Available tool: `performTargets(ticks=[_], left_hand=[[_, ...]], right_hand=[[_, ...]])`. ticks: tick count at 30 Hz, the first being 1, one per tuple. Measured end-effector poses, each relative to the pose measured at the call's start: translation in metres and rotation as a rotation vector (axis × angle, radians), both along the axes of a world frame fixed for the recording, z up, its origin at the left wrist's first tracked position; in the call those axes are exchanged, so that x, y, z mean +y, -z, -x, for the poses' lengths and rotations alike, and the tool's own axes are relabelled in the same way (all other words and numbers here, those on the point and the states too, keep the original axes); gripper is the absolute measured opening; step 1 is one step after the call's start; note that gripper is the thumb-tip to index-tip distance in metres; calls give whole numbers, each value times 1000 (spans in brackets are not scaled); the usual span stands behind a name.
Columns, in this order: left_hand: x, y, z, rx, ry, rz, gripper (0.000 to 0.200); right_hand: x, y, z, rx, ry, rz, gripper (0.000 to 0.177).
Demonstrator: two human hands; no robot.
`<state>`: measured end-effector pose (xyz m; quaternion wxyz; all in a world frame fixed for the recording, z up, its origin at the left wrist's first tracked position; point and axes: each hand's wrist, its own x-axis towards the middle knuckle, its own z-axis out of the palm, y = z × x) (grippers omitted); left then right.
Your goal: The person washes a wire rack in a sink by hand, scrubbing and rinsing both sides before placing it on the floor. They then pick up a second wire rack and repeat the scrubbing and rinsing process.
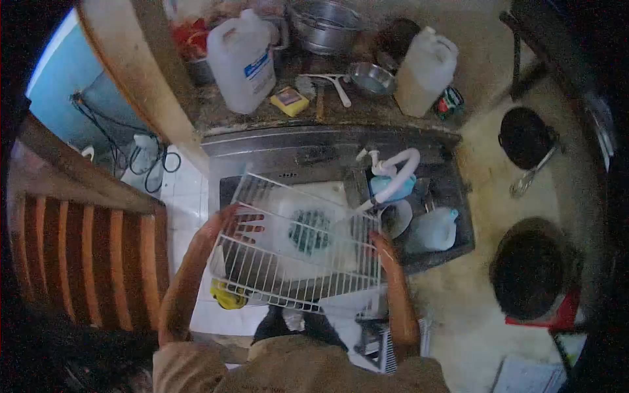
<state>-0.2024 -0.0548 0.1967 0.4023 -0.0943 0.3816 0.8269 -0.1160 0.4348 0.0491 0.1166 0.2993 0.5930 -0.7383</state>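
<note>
A white wire rack [308, 252] is held tilted over the dark sink [226, 190], between my two hands. My left hand [244, 226] holds its left edge, with the fingers stretched out beneath and visible through the wires. At the right edge, my right hand [380, 243] grips the rack, its fingers partly hidden. Below the rack, a whitish basin or board [282, 196] shows in the sink, with a dark greenish round patch seen through the bars. A white hose [401, 171] on the tap hangs just beyond the rack's right corner.
The sink's right side holds a pale plastic jug [434, 230]. Behind the sink, the ledge carries a white jug [241, 62], a yellow pack [289, 101], a white squeegee-like tool [341, 90], a metal bowl [372, 80] and a second jug [426, 72]. Dark pans [529, 268] hang at right.
</note>
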Motion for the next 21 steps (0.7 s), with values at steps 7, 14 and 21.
performTargets(ticks=[7,14,21], left_hand=[[27,-127,-27,259,-176,484,44],[51,-94,-25,139,-349,263,48],[99,-21,-15,142,-192,21,49]], right_hand=[[-135,49,129,110,-277,-160,32],[-138,-109,115,125,-499,257,33],[-133,-113,105,400,-157,697,33]])
